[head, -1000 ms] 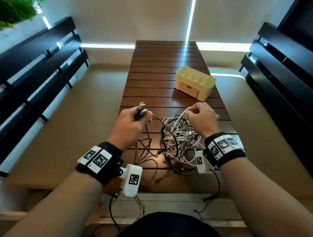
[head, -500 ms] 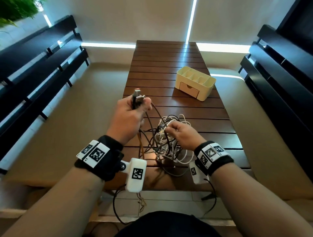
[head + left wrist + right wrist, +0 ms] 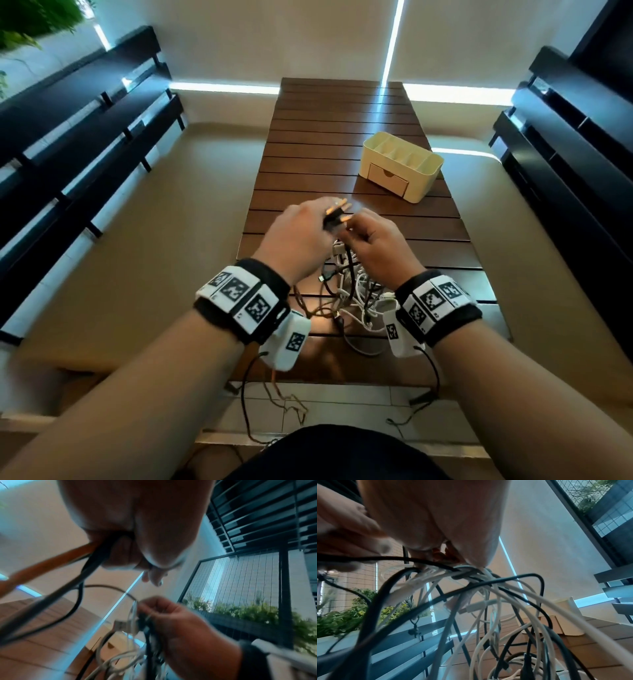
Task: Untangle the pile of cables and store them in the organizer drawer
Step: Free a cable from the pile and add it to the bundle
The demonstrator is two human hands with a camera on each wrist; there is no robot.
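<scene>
Both hands [image 3: 342,236] now together, clutching raised cables [image 3: 349,287]; plug ends [image 3: 337,214] blurred, fingers hidden.

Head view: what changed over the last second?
The right hand rose off the cable pile, lifting white and black strands, and met the left hand, which carried its cable plugs up and rightward. The organizer stayed put, drawer closed.

Black wristbands [image 3: 253,301] with square-patterned white tags, bare forearms.
</scene>
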